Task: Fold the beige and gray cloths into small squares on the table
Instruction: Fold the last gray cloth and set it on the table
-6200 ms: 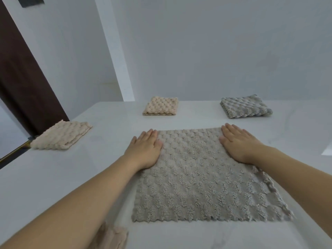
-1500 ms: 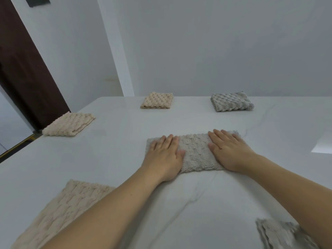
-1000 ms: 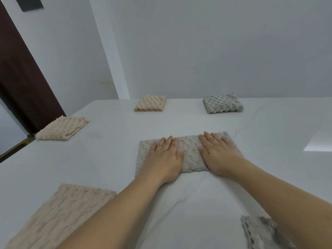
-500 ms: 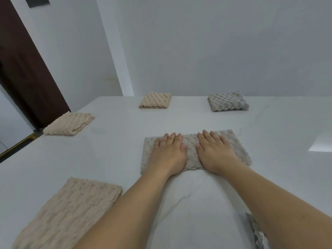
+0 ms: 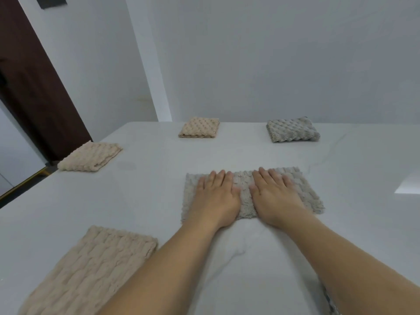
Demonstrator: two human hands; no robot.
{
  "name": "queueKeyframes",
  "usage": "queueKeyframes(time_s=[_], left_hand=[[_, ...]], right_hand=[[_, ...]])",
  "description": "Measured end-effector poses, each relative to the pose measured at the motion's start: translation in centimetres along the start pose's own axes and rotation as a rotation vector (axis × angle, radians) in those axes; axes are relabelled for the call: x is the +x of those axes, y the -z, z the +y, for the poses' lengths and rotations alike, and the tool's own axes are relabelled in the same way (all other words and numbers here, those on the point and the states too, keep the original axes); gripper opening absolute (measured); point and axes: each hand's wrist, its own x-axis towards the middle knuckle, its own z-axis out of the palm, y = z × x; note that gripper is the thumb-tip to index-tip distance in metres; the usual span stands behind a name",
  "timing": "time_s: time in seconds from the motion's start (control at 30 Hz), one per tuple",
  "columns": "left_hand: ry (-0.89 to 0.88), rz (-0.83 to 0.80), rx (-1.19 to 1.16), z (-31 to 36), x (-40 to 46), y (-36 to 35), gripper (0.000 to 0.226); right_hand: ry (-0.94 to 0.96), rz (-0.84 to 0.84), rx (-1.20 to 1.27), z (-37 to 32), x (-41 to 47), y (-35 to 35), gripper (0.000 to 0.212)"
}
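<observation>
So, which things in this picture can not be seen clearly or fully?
- Gray cloth, head view: the left hand and right hand cover its middle, so the fold line is hidden.
- Near beige cloth: cut off by the bottom edge.
- Gray scrap at bottom right: mostly behind the right forearm and cut off by the edge; its shape is unclear.
- Dark object on the wall: cut off at top.

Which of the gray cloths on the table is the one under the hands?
The long gray cloth at centre, both palms flat on it; the other gray cloth lies folded small at the far right, untouched.
</observation>
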Motion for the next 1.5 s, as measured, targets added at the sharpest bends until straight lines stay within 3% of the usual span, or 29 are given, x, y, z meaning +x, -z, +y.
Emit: queueKeyframes(time_s=[0.1,0.2,0.27,0.33,0.4,0.53,0.73,0.8,0.9,0.97,1.27,1.5], left_hand=[[0.036,-0.029,0.005,-2.9,-0.2,0.1,0.060],[0.183,-0.069,0.087,-6.1,-0.1,1.4,0.061],[0.253,-0.072,0.148,-6.5,0.1,2.3,0.062],[0.208,0.010,0.109,-4.5,0.5,2.6,0.062],[0.084,0.057,0.012,-1.7,0.4,1.9,0.060],[0.018,-0.014,-0.018,-1.5,-0.4,0.0,0.060],[0.264,-0.117,0.164,-8.1,-1.1,2.6,0.064],[0.293,-0.079,0.238,-8.0,-0.7,3.6,0.065],[0.067,0.012,0.127,-3.4,-0.3,2.8,0.064],[-0.073,-0.017,0.036,-0.6,-1.1,0.9,0.062],[0.008,-0.100,0.108,-5.1,-2.7,1.4,0.065],[-0.038,-0.178,0.458,-5.5,-5.7,2.7,0.075]], right_hand=[[-0.057,-0.039,-0.024,2.9,-0.2,0.6,0.058],[-0.200,-0.085,-0.148,5.5,-0.6,2.2,0.059],[-0.234,-0.025,-0.227,4.9,-0.4,2.7,0.059],[-0.181,0.062,-0.135,2.5,0.1,2.7,0.058],[-0.057,0.039,-0.014,0.0,0.3,1.9,0.057],[0.009,0.005,0.004,0.5,0.1,0.1,0.057],[-0.227,-0.043,-0.131,5.5,-0.6,2.0,0.060],[-0.277,0.022,-0.185,4.9,-0.3,2.6,0.060],[-0.185,0.073,-0.091,1.3,0.0,2.2,0.059],[-0.081,0.037,-0.031,-0.4,-0.4,0.5,0.059],[-0.191,0.009,0.023,4.6,-1.2,0.8,0.059],[-0.173,0.009,-0.014,5.1,-0.6,0.5,0.058]])
